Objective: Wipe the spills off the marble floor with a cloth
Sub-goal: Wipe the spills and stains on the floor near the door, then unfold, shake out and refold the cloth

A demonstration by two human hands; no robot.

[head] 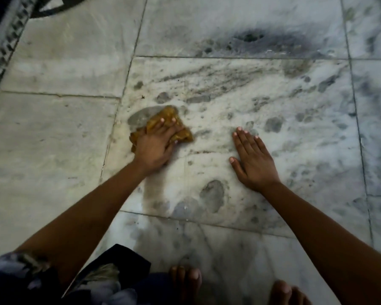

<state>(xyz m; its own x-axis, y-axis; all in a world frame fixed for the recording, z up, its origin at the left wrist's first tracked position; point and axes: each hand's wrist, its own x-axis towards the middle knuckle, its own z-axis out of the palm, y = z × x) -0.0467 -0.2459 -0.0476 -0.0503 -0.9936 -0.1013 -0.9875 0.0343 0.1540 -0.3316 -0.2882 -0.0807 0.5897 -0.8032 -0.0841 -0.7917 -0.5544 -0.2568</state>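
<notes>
A crumpled mustard-yellow cloth lies on the marble floor at the middle left. My left hand lies on top of it, fingers curled over the fabric and pressing it down. Just beyond the cloth's far left edge is a wet grey spill patch. Other wet patches sit nearer me, and several small damp spots dot the tile further right. My right hand rests flat on the floor to the right of the cloth, fingers straight, holding nothing.
My bare toes show at the bottom edge, with dark patterned clothing at the bottom left. A patterned dark border strip runs along the far left. A dark stain marks the tile at the top.
</notes>
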